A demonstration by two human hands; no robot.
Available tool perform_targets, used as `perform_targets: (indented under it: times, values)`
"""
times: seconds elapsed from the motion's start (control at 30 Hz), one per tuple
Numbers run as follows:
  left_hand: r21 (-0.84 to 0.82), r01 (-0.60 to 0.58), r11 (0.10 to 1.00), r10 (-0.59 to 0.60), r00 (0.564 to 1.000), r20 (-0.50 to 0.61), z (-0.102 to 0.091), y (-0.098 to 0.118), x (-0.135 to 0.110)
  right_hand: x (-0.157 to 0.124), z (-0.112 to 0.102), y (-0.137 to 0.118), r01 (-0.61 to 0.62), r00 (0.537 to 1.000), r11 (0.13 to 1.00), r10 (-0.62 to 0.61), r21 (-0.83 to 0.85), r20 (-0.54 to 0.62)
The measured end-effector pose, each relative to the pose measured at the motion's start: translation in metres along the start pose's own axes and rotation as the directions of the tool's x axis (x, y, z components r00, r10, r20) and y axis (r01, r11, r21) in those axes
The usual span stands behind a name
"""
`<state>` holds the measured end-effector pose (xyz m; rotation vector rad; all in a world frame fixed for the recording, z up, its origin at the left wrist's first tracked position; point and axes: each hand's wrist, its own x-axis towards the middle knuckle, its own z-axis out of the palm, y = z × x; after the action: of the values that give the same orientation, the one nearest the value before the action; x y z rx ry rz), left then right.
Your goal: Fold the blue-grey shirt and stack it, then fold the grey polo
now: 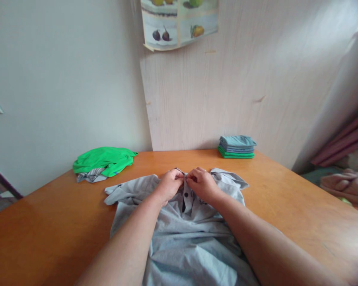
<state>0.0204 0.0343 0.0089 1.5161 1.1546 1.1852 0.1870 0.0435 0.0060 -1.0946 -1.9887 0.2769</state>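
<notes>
A light grey polo shirt (179,234) lies spread on the orange wooden table (47,222), collar away from me. My left hand (169,183) and my right hand (202,183) meet at the top of its button placket, each with fingers pinched on the fabric by the collar. Two dark buttons show just below my fingertips. My forearms cover much of the shirt's front.
A loose pile of bright green and grey clothes (103,162) sits at the table's back left. A neat stack of folded blue and green garments (236,146) rests at the back right by the wooden wall panel. Pink cloth (346,184) lies beyond the table's right edge.
</notes>
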Motion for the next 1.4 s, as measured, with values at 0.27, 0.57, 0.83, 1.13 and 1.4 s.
perform_targets:
  times: [0.27, 0.57, 0.83, 1.13, 1.4]
  values:
    - [-0.034, 0.009, 0.999, -0.009, 1.000, -0.004, -0.001, 0.006, -0.001, -0.001, 0.001, 0.000, -0.045, 0.999, 0.999, 0.046, 0.014, -0.013]
    - [-0.066, 0.068, 0.996, -0.072, 0.995, -0.070, 0.002, 0.010, -0.003, -0.003, 0.000, -0.007, 0.011, 1.000, 1.000, -0.011, -0.016, 0.011]
    - [-0.058, 0.089, 0.994, -0.097, 0.982, -0.164, 0.002, 0.009, 0.000, -0.004, 0.002, -0.009, 0.026, 0.999, 1.000, -0.026, 0.002, 0.031]
    - [-0.119, 0.125, 0.985, -0.142, 0.979, -0.148, -0.001, 0.008, 0.002, -0.004, 0.006, -0.009, 0.007, 1.000, 0.995, -0.006, 0.099, -0.014]
    - [-0.294, 0.154, 0.943, -0.194, 0.975, -0.112, -0.003, 0.006, 0.003, -0.003, 0.010, -0.004, -0.130, 0.991, 0.952, 0.132, 0.278, 0.009]
